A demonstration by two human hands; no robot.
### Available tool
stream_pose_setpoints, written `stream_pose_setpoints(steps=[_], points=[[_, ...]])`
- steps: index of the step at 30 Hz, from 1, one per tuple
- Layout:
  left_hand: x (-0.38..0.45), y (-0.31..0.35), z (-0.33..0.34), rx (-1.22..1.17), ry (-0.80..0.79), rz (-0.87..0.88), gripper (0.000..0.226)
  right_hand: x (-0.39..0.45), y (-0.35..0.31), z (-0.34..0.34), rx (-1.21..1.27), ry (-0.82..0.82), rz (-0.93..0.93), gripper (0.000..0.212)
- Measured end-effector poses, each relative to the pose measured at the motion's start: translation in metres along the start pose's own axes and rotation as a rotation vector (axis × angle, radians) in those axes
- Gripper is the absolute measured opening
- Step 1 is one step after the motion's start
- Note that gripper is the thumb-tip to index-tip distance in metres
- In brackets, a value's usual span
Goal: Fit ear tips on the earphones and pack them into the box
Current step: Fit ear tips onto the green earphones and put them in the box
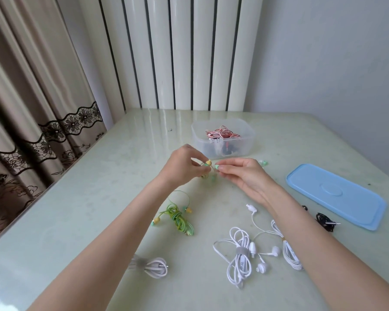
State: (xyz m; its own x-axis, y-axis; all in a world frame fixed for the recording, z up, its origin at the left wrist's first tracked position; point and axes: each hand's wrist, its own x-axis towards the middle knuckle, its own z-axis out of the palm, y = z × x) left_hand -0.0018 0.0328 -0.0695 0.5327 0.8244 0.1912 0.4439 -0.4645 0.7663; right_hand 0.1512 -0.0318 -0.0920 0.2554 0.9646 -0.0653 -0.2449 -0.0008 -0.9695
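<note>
The pale green tabletop [99, 198] carries a blue lid [337, 196] at right and a clear box [222, 140] holding coiled pink earphones [221, 132]. Above it, the left hand [184, 164] pinches a yellow earbud [208, 162]; the right hand [245, 173] pinches a green ear tip [217, 167] just beside it.

The left hand [184, 163] covered most of the yellow earbud [208, 162] it pinched, and its cable was hidden behind the fingers. The green ear tip [217, 167] at the right hand [243, 173] was too small to tell its shape. The clear box [222, 140] blurred the dark items under the red-and-white cable [221, 132]. The right forearm hid part of the black earphones [323, 221] beside the blue lid [337, 194]. The grey cable [153, 267] lay partly under the left forearm.
</note>
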Motion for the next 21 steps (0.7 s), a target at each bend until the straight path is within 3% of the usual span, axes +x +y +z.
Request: stream_pose_setpoints(steps=[4,9,21], points=[[0.002,-0.002,0.016,-0.023,0.020,0.021,0.011,0.001,0.001,-0.003,0.054,-0.029,0.018,0.012],[0.010,-0.014,0.024,-0.129,0.047,0.039,0.032,0.006,-0.001,-0.002,0.098,-0.029,-0.022,0.014],[0.010,-0.021,0.035,-0.327,0.052,0.064,0.017,0.007,0.005,-0.010,0.158,-0.009,-0.056,0.014]])
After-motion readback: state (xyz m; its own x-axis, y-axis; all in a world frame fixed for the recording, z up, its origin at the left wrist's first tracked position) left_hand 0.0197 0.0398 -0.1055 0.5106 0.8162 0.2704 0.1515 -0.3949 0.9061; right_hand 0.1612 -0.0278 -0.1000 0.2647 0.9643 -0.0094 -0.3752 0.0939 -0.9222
